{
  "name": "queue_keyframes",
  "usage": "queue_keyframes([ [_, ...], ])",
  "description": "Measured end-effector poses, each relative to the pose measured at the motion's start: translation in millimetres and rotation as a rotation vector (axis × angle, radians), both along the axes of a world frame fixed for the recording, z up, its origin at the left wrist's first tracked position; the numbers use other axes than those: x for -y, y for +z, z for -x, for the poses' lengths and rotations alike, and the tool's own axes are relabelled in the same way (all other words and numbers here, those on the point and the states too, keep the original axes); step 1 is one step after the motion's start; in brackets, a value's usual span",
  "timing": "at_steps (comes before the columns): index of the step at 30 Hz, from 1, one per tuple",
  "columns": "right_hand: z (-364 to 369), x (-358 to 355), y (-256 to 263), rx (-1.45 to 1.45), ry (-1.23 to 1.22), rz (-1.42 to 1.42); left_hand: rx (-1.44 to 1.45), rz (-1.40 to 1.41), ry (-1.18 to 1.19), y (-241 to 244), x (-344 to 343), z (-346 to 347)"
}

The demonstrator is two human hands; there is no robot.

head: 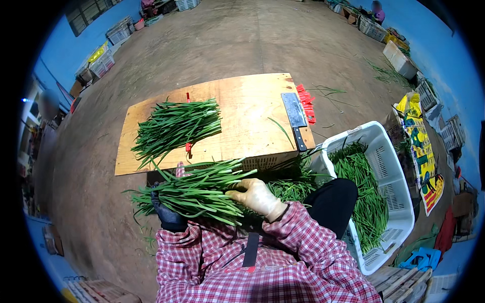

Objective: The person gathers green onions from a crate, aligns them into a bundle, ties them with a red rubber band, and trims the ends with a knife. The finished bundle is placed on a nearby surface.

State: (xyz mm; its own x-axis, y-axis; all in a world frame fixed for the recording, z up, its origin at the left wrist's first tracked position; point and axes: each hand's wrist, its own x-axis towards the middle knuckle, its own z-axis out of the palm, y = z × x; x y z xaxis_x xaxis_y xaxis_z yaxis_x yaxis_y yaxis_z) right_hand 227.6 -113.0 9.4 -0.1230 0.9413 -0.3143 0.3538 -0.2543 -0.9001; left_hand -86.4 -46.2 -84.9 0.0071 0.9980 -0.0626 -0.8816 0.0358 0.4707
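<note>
A loose bundle of green chives (201, 189) lies across my lap side of the board, in front of my body. My left hand (168, 212), in a dark glove, grips its leafy end from below. At the pale stem end, my right hand (257, 197), in a whitish glove, has thumb and fingers on the stalks. Beyond them, a second pile of chives (180, 127) rests on the wooden board (246, 110), over a red strip (188, 147) whose two ends stick out. A cleaver (294, 119) lies along the board's right edge.
Several red strips (306, 104) hang at the board's right edge. To my right stands a white plastic crate (396, 204) holding more chives (363, 197). A yellow printed sack (418, 147) is beyond it. A blue stool (422, 259) sits lower right. People (379, 14) are farther off by the walls.
</note>
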Motion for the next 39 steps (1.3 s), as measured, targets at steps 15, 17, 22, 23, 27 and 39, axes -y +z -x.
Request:
queue_keyframes([
  [15,8,4,0,0.619,-0.052,-0.883,0.027,0.019,0.103,19,12,-20],
  [17,5,7,-22,0.334,-0.195,-0.726,0.0,0.04,0.045,27,12,-28],
  [22,1,25,-13,0.193,-0.237,-0.645,-0.02,-0.03,0.046,28,12,-36],
  [23,6,29,-22,-0.122,-0.346,-0.444,-0.019,-0.021,0.04,25,11,-33],
  [27,-26,35,-21,0.299,-0.376,-0.475,0.003,0.037,0.048,23,11,-22],
  [39,-15,33,-8,0.201,-0.225,-0.557,0.026,0.017,0.009,12,6,-12],
])
